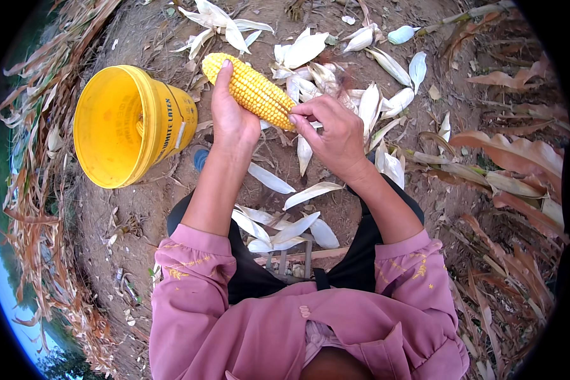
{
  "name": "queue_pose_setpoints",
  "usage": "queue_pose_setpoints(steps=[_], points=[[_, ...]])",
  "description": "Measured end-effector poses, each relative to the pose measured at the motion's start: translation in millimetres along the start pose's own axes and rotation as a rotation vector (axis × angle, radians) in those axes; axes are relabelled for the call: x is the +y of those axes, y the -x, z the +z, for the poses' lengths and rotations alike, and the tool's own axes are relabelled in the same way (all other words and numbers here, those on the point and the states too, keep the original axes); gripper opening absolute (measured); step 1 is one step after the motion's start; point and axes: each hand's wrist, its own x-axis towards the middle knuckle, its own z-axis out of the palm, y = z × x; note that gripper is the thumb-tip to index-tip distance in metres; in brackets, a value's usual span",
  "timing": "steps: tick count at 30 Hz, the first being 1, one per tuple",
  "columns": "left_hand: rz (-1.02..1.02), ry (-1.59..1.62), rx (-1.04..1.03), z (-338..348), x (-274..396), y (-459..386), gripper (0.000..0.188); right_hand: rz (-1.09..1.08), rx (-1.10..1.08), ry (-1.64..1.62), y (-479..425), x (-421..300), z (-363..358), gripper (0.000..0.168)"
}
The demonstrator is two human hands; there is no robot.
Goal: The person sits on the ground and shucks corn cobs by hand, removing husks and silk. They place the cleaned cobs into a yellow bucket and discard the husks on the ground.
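A husked ear of yellow corn (254,90) lies across my left hand (232,107), the thumb over its upper side near the left end. At the ear's right end, the thumb and forefinger of my right hand (332,130) are pinched together against the kernels; whether they hold a bit of silk between them I cannot tell. To the left of my left hand a yellow plastic bucket (171,118) stands tilted in the view, its mouth facing left. Part of something yellow, apparently corn, shows inside it. Pale corn husks (306,50) lie scattered beyond my hands.
More loose husks (292,230) lie on the soil between my legs, by a low frame of bars (308,259). Dry cornstalks with brown leaves (513,183) line the right side, and further dry stalks (42,228) run along the left. A blue shoe (200,157) shows beside the bucket.
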Motion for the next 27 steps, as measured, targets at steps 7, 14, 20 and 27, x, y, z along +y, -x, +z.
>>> queue_pose_setpoints(steps=[7,14,20,27], points=[[0.033,-0.048,0.001,-0.8,-3.3,0.2,0.032,-0.036,0.042,0.095,2.2,0.2,2.6,0.011],[0.069,-0.102,0.039,-0.5,-7.8,1.6,0.033,0.007,0.029,0.121,4.9,3.1,8.8,0.014],[-0.049,-0.005,0.049,3.9,1.3,2.5,0.032,0.229,0.002,0.078,-0.4,9.0,-1.8,0.013],[-0.039,0.07,0.054,3.4,8.4,0.6,0.033,0.286,0.071,0.189,-11.7,35.2,-18.8,0.029]])
